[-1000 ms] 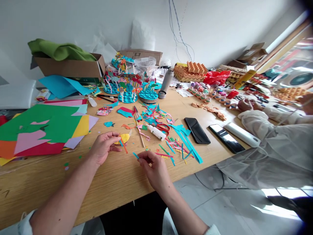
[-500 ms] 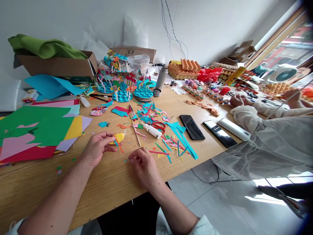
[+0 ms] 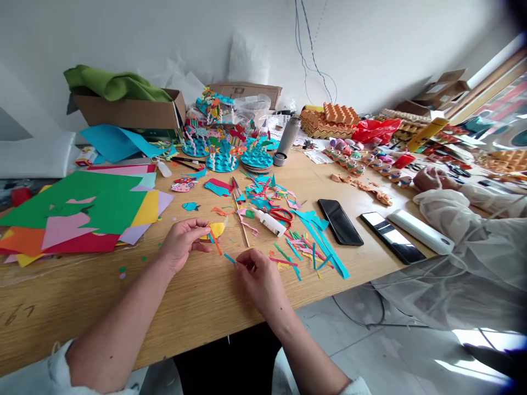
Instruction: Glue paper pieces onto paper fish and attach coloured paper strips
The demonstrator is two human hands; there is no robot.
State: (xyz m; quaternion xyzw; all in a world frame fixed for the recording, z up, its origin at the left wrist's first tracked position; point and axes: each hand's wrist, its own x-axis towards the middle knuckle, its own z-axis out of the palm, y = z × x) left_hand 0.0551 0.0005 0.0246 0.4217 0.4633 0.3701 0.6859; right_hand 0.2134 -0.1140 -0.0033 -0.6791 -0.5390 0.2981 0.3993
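My left hand (image 3: 181, 245) pinches a yellow paper cut-out (image 3: 217, 230) above the wooden table (image 3: 197, 291), with thin orange and teal strips hanging near it. My right hand (image 3: 260, 281) sits just to its right, and its fingertips pinch a thin teal paper strip (image 3: 229, 258). Scattered paper scraps (image 3: 302, 255) lie to the right of that hand. Just beyond my hands are a white glue bottle (image 3: 268, 222) and red-handled scissors (image 3: 282, 216), both untouched.
A stack of coloured paper sheets (image 3: 88, 214) lies left of my hands. Two phones (image 3: 340, 221) and a white power bank (image 3: 420, 232) lie to the right. A co-worker's hand (image 3: 432, 179) in a translucent sleeve works at the right. Teal paper crafts (image 3: 222, 162) stand farther back.
The head view has shifted slightly. Both hands stay close together, still holding their paper pieces, and the teal strip shows more clearly at my right fingertips.
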